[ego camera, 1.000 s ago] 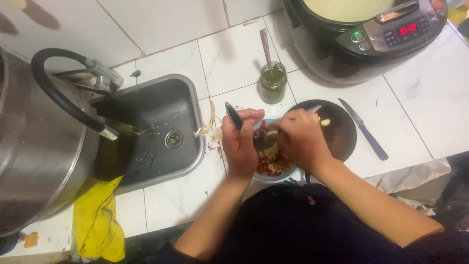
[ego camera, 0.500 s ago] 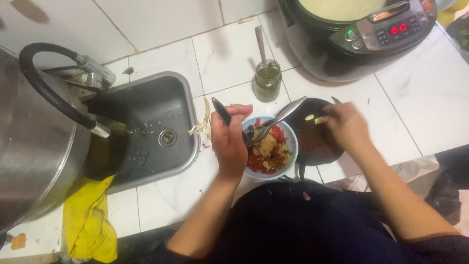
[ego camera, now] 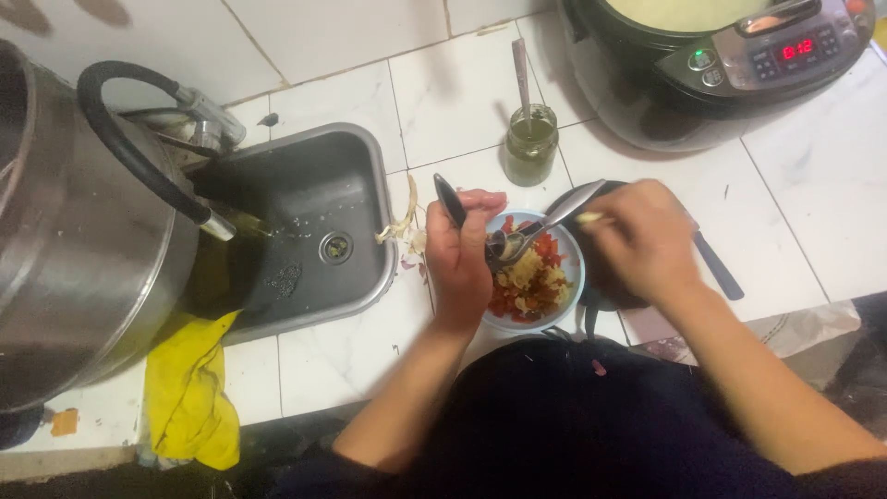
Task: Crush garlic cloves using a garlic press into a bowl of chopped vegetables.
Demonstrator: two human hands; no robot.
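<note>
Since half a second ago the right hand (ego camera: 647, 242) has stayed over the dark pan (ego camera: 605, 277) at centre right, barely shifted; a second ago it was over the bowl (ego camera: 531, 277). Left hand (ego camera: 462, 254) hasn't moved, same grip. Left hand is closed around a dark-handled tool (ego camera: 448, 199), likely a knife, handle poking up-left; a spoon (ego camera: 545, 226) angles across the bowl rim by its fingers, seemingly also held there. Bowl sits at frame centre, holding chopped red and yellow food, and the hand steadies things over it. Right hand pinches a small pale piece (ego camera: 591, 218) at its fingertips, above the pan. Sink (ego camera: 305, 185) left of centre, green jar (ego camera: 530, 143) above the bowl, cooker (ego camera: 721, 65) upper right, yellow cloth (ego camera: 189, 397) lower left, second knife (ego camera: 716, 266) right of the pan.
</note>
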